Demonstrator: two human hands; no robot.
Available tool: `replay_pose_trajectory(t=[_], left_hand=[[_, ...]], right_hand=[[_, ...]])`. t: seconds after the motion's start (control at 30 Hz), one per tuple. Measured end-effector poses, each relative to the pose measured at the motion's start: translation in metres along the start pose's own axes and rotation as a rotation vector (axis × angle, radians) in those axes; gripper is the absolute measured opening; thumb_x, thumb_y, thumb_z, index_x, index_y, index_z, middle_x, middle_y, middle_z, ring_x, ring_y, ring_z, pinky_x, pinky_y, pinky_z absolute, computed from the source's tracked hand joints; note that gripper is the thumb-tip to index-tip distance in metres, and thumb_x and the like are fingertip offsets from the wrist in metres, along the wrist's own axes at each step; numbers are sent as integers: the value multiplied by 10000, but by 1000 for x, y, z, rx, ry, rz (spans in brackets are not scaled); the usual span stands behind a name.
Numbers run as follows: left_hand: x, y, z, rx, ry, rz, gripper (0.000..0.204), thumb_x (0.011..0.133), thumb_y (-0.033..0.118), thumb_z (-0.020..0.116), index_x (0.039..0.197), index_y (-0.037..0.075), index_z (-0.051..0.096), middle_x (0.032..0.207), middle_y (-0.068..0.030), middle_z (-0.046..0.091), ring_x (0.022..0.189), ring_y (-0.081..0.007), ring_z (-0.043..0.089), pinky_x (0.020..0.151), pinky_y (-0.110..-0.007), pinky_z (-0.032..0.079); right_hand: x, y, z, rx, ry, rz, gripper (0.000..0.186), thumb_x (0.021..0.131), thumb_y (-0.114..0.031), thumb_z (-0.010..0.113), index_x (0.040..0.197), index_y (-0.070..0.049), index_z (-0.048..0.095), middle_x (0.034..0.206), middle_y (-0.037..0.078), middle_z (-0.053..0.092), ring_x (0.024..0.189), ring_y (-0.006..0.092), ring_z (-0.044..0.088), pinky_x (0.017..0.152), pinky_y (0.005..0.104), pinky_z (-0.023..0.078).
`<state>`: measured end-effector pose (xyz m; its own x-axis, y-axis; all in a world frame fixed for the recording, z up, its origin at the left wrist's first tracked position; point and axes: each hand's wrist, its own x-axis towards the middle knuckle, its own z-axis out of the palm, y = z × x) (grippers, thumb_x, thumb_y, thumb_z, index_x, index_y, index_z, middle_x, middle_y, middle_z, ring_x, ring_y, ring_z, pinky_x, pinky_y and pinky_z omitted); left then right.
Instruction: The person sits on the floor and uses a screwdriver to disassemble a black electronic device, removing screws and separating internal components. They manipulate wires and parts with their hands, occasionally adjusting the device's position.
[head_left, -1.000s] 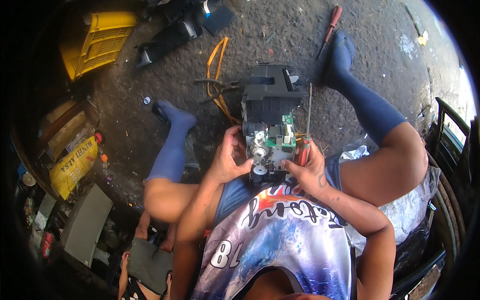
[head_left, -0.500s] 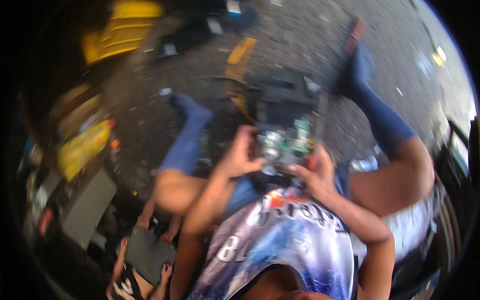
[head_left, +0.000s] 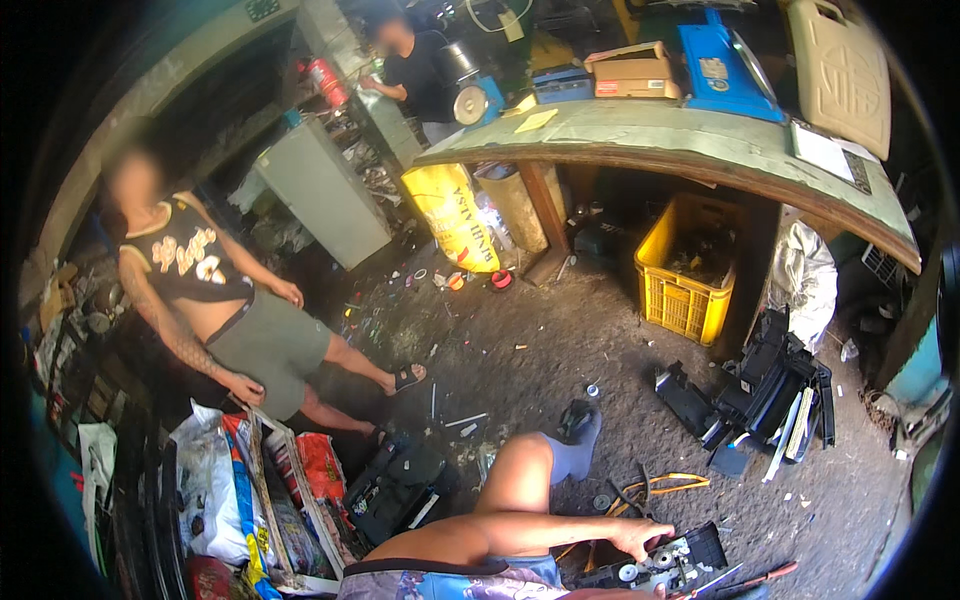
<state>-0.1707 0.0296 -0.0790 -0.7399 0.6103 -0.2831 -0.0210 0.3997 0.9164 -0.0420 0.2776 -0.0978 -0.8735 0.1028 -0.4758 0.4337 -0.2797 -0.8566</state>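
Observation:
At the lower edge, my left hand (head_left: 636, 538) reaches in with its index finger and thumb around the edge of a black plastic mechanism (head_left: 712, 545) that carries white gears. The mechanism lies low in front of my bent left knee and is partly cut off by the frame. My right hand is out of the picture. A thin tool or rod with a red end (head_left: 770, 577) lies just right of the mechanism. Beyond my left hand, a yellow-orange looped object (head_left: 680, 484) rests on the dark ground.
A pile of black plastic parts (head_left: 760, 390) lies ahead on the right. Behind it are a yellow crate (head_left: 685, 300) and a long table (head_left: 640, 130). One person (head_left: 210, 260) stands at the left, another (head_left: 415, 75) at the back. Bagged scrap (head_left: 210, 480) sits near left.
My view has swung up and to the left, bringing the table and people into sight. My right hand has left the picture. My left hand stays at the mechanism.

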Motion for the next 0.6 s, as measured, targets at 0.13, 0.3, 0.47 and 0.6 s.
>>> replay_pose_trajectory(t=[0.13,0.3,0.47,0.6], left_hand=[[4,0,-6,10,-5,-21,871,689,147,844,1457,38,448,931,-141,711,870,-301,693,769,-446,541],[5,-23,-2,12,53,33,815,765,174,829,1478,57,452,942,-128,706,858,-259,681,755,-422,537],[10,-11,-2,27,65,35,772,796,193,823,1471,48,476,930,-111,701,855,-239,669,759,-408,539],[19,-12,-2,62,36,49,796,798,225,837,1480,53,466,964,-113,702,876,-243,665,766,-406,539]], right_hand=[[-3,-49,30,197,93,108,252,928,-62,798,1110,-61,623,964,18,616,875,142,547,773,339,513],[38,2,8,57,80,-108,265,873,-87,875,940,-126,621,774,3,598,609,122,492,519,303,433],[12,-47,35,8,178,-144,316,855,-68,877,942,-96,575,812,-22,511,715,120,456,602,334,411],[19,-40,27,101,124,-178,296,875,-27,843,962,-94,568,799,-31,489,685,106,427,563,312,380]])
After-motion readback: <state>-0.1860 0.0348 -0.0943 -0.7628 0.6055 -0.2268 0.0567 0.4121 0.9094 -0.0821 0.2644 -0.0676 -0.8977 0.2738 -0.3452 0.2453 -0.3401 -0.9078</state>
